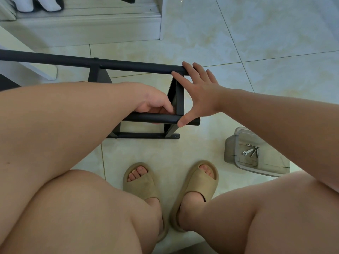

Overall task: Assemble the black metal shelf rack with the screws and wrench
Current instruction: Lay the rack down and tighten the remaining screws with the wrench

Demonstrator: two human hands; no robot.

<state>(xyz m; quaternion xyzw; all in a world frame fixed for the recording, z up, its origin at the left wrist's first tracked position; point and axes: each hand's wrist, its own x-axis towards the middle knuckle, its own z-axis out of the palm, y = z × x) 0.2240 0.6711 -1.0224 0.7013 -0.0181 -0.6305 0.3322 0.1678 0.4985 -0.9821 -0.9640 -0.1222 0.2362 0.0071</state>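
Note:
The black metal shelf rack [128,66] stands on the tiled floor in front of my knees, with two round tubes joined by flat end brackets. My left hand [152,102] curls its fingers round the near tube [156,119], close to the right end bracket [177,96]. My right hand [199,92] is spread wide: its fingertips lie on the end of the far tube and its thumb presses the near tube. A small silver wrench [248,151] and a few screws [255,150] lie in a clear plastic box [231,143] at the right.
My feet in beige slippers [170,184] stand just behind the rack. A pale wooden step or cabinet base [88,28] runs along the top left, with white shoes on it. A white furniture edge [36,68] sits at the far left under the rack's far tube.

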